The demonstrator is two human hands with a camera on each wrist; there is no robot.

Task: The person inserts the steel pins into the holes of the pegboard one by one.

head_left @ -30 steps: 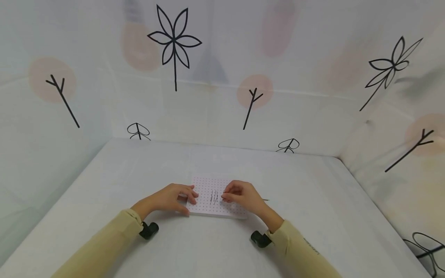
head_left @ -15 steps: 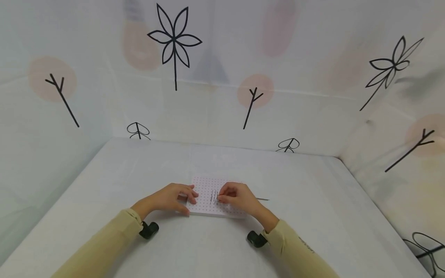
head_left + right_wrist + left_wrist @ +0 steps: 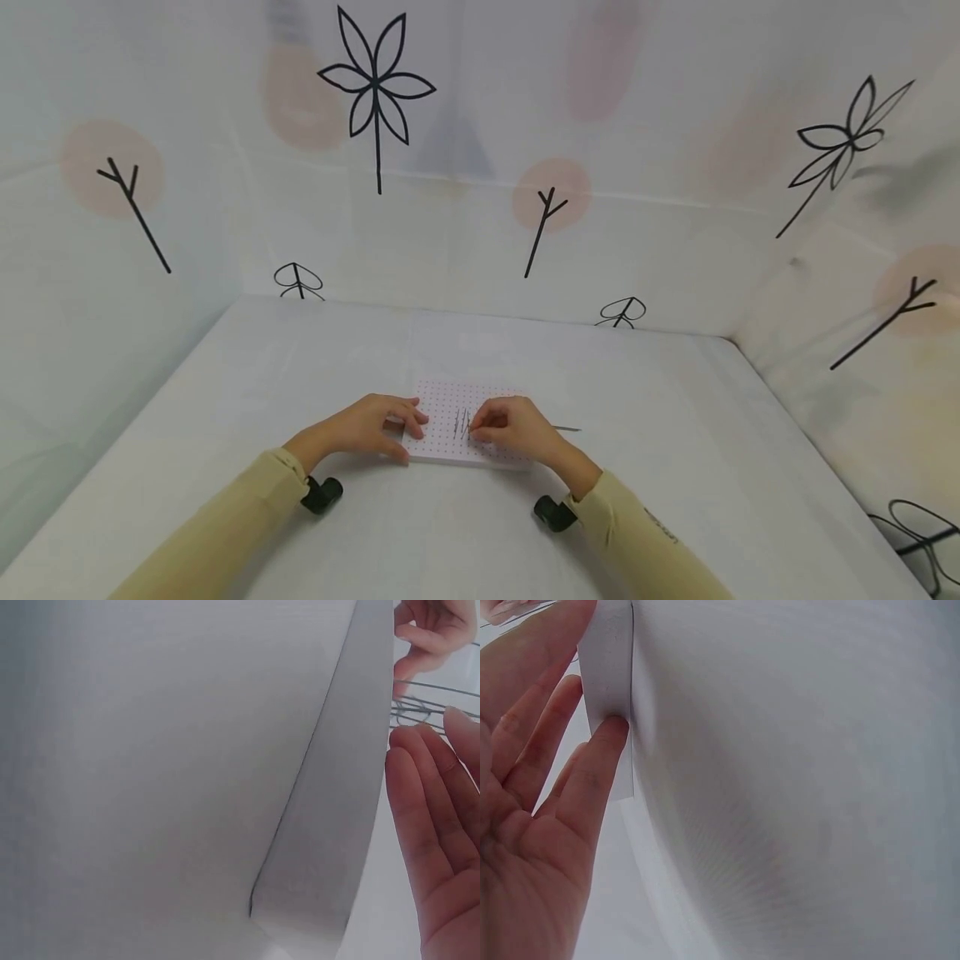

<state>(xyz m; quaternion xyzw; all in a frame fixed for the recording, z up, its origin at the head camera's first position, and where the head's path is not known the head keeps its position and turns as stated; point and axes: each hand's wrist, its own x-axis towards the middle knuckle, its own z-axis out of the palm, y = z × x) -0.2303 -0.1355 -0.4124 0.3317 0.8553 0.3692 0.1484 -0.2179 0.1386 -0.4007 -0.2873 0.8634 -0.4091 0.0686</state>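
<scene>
A white board [image 3: 442, 454] with a grid of small dots lies flat in the middle of the table. Several thin dark needle-like rods [image 3: 459, 423] stand up from it close together; the right wrist view also shows a small dark loop [image 3: 414, 712] among them. My right hand [image 3: 517, 433] is over the board's right half, thumb and fingertips pinching one thin dark rod beside the group. My left hand [image 3: 375, 425] rests at the board's left front corner. Its fingers are spread over the top, and one fingertip [image 3: 615, 727] touches the board's side.
A thin dark stick [image 3: 567, 428] lies right of the board, partly hidden behind my right hand. White cloth covers the table [image 3: 435, 533]. Patterned curtains [image 3: 465, 242] stand around its back and sides.
My right hand has moved a little left, its fingertips now at the group of rods, uncovering more of the stick on the right. The left hand and the board stay put.
</scene>
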